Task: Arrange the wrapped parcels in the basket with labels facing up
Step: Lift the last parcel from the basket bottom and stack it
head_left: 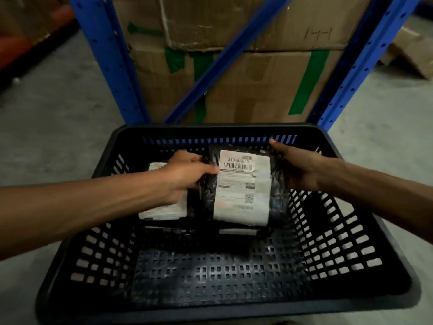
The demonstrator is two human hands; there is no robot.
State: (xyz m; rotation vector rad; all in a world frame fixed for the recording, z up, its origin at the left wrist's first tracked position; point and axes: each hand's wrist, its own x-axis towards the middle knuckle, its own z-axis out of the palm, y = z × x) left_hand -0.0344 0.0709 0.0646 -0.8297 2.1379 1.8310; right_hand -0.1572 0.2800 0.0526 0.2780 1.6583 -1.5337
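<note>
I have the parcel point(243, 186) between both hands over the far half of the basket point(234, 308), its label point(242, 184) up. My left hand point(187, 174) pinches the parcel's left edge, fingers point(206, 171) pressed together on the wrap; my right hand point(295, 167) cups the right edge, its fingers mostly hidden behind the wrap, so I cannot tell how they sit. To do this well, I would lower it flat, keep the label level and set it just beside the second parcel point(164, 207), which lies label-up under my left wrist, rather than on top of it. The slick wrap may slide, so I would let go only once it rests. The near basket floor is bare mesh. The basket stands on a concrete floor point(58, 118). Beyond it, a blue rack point(110, 55) holds taped boxes point(257, 78).
</note>
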